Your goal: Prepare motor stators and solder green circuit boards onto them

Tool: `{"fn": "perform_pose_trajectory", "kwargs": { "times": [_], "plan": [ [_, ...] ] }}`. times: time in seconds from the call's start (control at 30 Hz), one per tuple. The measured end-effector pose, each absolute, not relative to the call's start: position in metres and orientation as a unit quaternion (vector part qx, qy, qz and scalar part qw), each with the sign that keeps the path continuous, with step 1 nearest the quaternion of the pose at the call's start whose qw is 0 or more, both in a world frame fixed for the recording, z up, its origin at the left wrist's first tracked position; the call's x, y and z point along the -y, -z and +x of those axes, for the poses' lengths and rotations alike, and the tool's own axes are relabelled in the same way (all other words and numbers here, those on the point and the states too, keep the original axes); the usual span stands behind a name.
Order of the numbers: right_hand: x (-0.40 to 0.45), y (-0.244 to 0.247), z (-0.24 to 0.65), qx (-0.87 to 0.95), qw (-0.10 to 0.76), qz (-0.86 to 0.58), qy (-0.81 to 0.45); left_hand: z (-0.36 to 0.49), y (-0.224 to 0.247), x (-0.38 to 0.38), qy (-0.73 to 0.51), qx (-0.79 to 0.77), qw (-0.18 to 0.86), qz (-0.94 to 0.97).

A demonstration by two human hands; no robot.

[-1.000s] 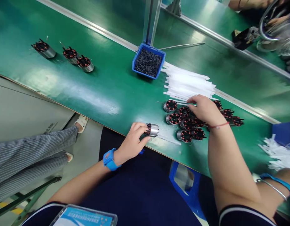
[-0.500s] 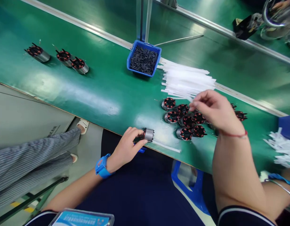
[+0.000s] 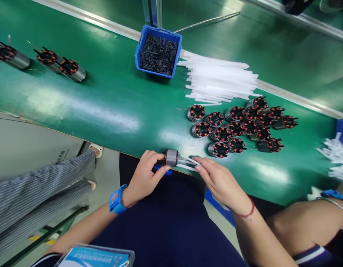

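At the bench's near edge, my left hand (image 3: 147,168) grips a motor stator (image 3: 171,158), a silver metal cylinder with copper windings, lying on its side. Thumb and fingers close round its left end. My right hand (image 3: 217,178) pinches a thin white strip (image 3: 194,161) just right of the stator. White pieces also run between the stator's right face and my right fingers; whether they enter the stator cannot be made out. A pile of white strips (image 3: 221,79) lies further back.
Several upright stators (image 3: 221,134) cluster on the green bench (image 3: 110,107) to the right. Three more stators (image 3: 72,69) stand far left. A blue bin (image 3: 138,55) holds small black pieces. Another person's arm (image 3: 307,220) is at right, and striped trouser legs (image 3: 49,189) are at left.
My right hand has come from the white pile toward me and left, now beside the stator with a strip. My left hand keeps its grip. The view has shifted slightly.
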State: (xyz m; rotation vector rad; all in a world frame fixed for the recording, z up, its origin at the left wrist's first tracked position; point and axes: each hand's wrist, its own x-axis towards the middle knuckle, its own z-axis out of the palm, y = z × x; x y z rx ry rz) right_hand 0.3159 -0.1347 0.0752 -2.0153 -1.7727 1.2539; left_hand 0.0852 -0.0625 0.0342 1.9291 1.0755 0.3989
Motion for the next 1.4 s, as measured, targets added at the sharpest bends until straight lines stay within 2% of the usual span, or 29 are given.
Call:
{"fn": "perform_pose_trajectory", "kwargs": {
  "times": [0.23, 0.53, 0.87, 1.03, 1.23, 1.4],
  "plan": [
    [0.125, -0.076, 0.313, 0.631, 0.063, -0.676, -0.375, 0.084, -0.036, 0.065, -0.169, -0.430, 0.432, 0.775],
    [0.109, -0.057, 0.277, 0.579, 0.185, -0.617, -0.500, 0.080, -0.038, 0.064, -0.164, -0.421, 0.435, 0.779],
    [0.109, -0.056, 0.277, 0.532, 0.217, -0.594, -0.564, 0.070, -0.034, 0.048, -0.129, -0.347, 0.461, 0.806],
    [0.115, -0.050, 0.273, 0.462, 0.240, -0.616, -0.591, 0.073, -0.031, 0.049, -0.155, -0.325, 0.456, 0.814],
    [0.120, -0.045, 0.269, 0.339, 0.291, -0.609, -0.656, 0.077, -0.032, 0.058, -0.248, -0.345, 0.478, 0.769],
    [0.123, -0.045, 0.270, 0.318, 0.296, -0.627, -0.647, 0.078, -0.037, 0.062, -0.296, -0.327, 0.479, 0.759]
  ]
}}
